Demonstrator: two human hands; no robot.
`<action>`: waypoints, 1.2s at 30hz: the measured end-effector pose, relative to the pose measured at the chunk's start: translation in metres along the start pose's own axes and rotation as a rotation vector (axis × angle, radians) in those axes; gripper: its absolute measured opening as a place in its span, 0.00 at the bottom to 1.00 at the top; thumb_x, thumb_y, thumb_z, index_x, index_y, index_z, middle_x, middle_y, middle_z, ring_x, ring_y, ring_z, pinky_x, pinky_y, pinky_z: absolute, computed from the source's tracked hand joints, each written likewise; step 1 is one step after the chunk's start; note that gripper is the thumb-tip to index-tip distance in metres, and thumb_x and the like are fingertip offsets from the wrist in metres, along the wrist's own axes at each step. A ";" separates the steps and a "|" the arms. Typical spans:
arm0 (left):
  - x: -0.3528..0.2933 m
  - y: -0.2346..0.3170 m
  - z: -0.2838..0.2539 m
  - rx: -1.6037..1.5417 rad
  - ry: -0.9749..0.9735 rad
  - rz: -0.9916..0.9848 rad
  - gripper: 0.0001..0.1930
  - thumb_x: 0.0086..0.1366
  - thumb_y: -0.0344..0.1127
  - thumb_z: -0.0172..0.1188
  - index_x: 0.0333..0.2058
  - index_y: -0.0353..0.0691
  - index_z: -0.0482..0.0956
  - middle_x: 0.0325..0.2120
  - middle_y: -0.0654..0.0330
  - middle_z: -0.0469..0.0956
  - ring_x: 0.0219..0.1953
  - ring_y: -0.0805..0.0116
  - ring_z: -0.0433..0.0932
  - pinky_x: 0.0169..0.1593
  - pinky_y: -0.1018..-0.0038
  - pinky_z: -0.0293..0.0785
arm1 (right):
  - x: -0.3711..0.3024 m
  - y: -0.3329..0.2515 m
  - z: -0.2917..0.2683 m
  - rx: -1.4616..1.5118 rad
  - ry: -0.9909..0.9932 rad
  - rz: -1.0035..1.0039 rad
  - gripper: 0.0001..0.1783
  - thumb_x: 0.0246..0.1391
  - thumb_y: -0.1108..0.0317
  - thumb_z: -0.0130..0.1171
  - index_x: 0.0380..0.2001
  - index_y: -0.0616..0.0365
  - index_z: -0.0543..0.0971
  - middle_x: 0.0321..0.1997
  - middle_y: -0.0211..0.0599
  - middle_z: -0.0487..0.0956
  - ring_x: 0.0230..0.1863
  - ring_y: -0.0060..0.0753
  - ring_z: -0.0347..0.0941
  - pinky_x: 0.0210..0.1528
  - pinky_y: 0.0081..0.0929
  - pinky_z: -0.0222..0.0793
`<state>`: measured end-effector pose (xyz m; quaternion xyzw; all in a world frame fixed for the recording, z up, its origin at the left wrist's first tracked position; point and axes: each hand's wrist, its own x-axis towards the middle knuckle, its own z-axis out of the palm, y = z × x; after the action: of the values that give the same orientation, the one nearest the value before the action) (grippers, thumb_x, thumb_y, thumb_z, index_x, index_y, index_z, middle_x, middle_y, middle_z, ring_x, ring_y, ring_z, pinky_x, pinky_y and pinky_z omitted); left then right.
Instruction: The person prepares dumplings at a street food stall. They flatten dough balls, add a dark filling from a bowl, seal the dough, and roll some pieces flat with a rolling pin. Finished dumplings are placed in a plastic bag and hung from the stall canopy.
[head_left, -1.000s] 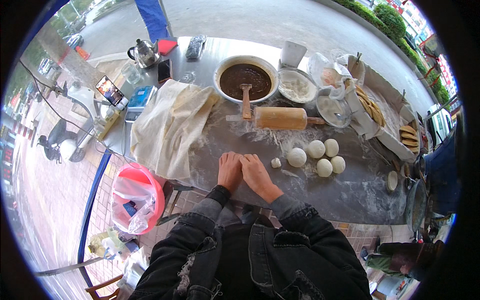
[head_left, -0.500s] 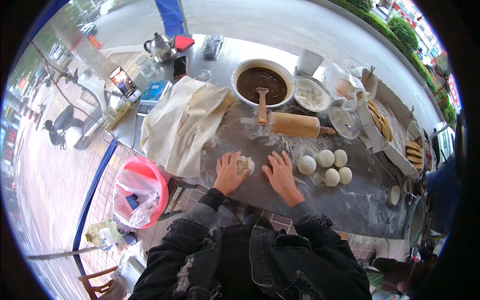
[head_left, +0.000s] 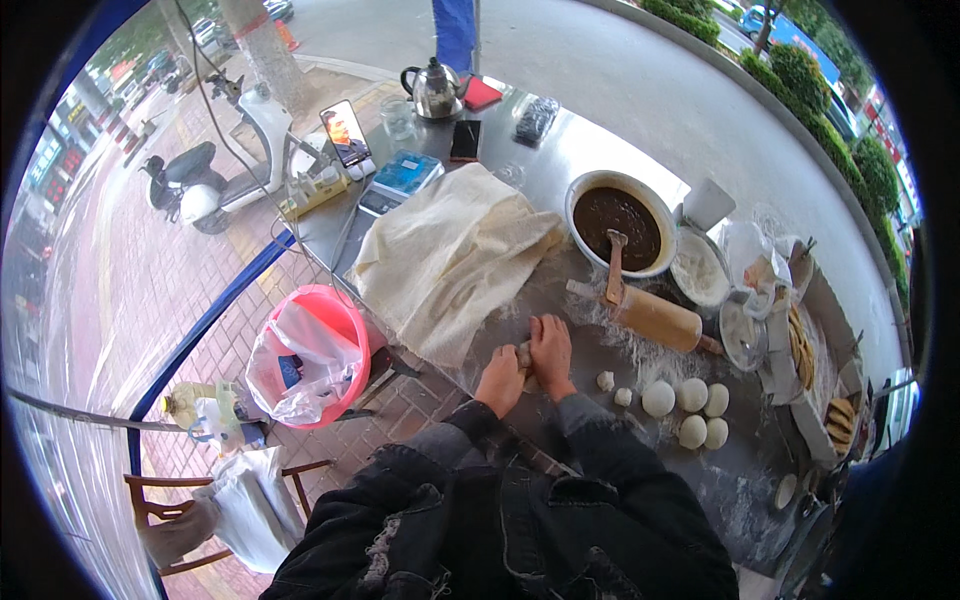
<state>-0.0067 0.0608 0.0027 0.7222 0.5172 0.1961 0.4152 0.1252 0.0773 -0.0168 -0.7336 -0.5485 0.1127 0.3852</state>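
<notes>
My left hand (head_left: pixel 501 381) and my right hand (head_left: pixel 551 351) meet at the near edge of the floured metal table. Both are closed on one piece of dough (head_left: pixel 524 354), mostly hidden by the fingers. To the right of my right hand lie two small dough lumps (head_left: pixel 605 380). Beyond these sit several smooth white dough balls (head_left: pixel 691 394), grouped close together. A wooden rolling pin (head_left: pixel 655 318) rests farther back, near a bowl of dark brown paste (head_left: pixel 603 222) with a wooden-handled scraper (head_left: pixel 614 265) standing in it.
A cream cloth (head_left: pixel 450 255) covers part of the table at left. Behind it are a digital scale (head_left: pixel 405 173), a phone (head_left: pixel 465 140) and a kettle (head_left: pixel 436 90). Flour bowls (head_left: pixel 700 268) and a lined tray of flatbreads (head_left: pixel 838 425) stand right. A pink bucket (head_left: pixel 355 335) is below left.
My right hand has come over to my left, and both now grip the dough. Two small lumps now lie beside the balls. The view has turned left, shifting the table rightward.
</notes>
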 end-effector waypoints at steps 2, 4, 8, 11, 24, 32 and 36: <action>0.009 0.001 0.005 -0.022 0.004 -0.049 0.14 0.59 0.30 0.55 0.44 0.33 0.69 0.42 0.39 0.72 0.48 0.37 0.70 0.50 0.55 0.69 | -0.014 -0.009 -0.013 0.098 -0.088 0.133 0.18 0.63 0.54 0.47 0.29 0.56 0.74 0.32 0.47 0.77 0.36 0.55 0.72 0.41 0.46 0.67; 0.012 0.001 0.007 -0.044 -0.008 0.104 0.13 0.59 0.30 0.54 0.42 0.33 0.69 0.41 0.39 0.72 0.47 0.36 0.71 0.48 0.54 0.69 | -0.034 -0.017 -0.026 0.060 -0.190 0.179 0.19 0.63 0.51 0.47 0.30 0.54 0.75 0.31 0.47 0.77 0.33 0.58 0.72 0.39 0.49 0.67; 0.009 0.001 0.003 -0.048 -0.011 0.079 0.14 0.62 0.31 0.51 0.45 0.34 0.66 0.42 0.37 0.71 0.47 0.34 0.70 0.47 0.51 0.69 | -0.032 -0.017 -0.022 -0.232 -0.116 -0.187 0.17 0.63 0.53 0.47 0.26 0.52 0.72 0.24 0.43 0.75 0.30 0.57 0.73 0.33 0.48 0.67; 0.010 0.006 -0.002 -0.011 0.031 -0.016 0.13 0.61 0.28 0.52 0.43 0.33 0.65 0.42 0.36 0.70 0.46 0.34 0.71 0.46 0.51 0.70 | 0.002 -0.009 -0.005 -0.098 0.025 -0.111 0.16 0.64 0.56 0.46 0.25 0.53 0.70 0.23 0.44 0.73 0.30 0.56 0.72 0.33 0.47 0.67; 0.027 -0.001 -0.004 -0.077 0.051 0.211 0.13 0.58 0.25 0.54 0.42 0.34 0.69 0.39 0.44 0.70 0.45 0.42 0.70 0.50 0.58 0.67 | -0.001 0.000 -0.011 -0.208 -0.064 0.027 0.20 0.64 0.52 0.45 0.27 0.55 0.75 0.24 0.47 0.78 0.31 0.56 0.75 0.34 0.48 0.69; -0.040 0.004 -0.001 0.110 -0.387 0.927 0.20 0.60 0.36 0.58 0.49 0.36 0.70 0.47 0.49 0.72 0.53 0.47 0.68 0.55 0.61 0.65 | 0.007 0.014 -0.057 -0.154 -0.579 -0.144 0.22 0.49 0.64 0.64 0.46 0.61 0.73 0.48 0.46 0.73 0.47 0.49 0.72 0.47 0.40 0.68; -0.004 0.010 0.020 0.106 -0.490 0.993 0.30 0.59 0.46 0.61 0.56 0.36 0.67 0.54 0.48 0.70 0.60 0.47 0.64 0.62 0.58 0.60 | 0.023 -0.015 -0.091 0.029 -0.433 -0.003 0.19 0.51 0.68 0.63 0.46 0.61 0.74 0.39 0.42 0.76 0.39 0.41 0.75 0.41 0.35 0.70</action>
<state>0.0123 0.0479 -0.0001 0.9236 0.0121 0.1681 0.3442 0.1765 0.0594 0.0611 -0.6859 -0.6178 0.2749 0.2689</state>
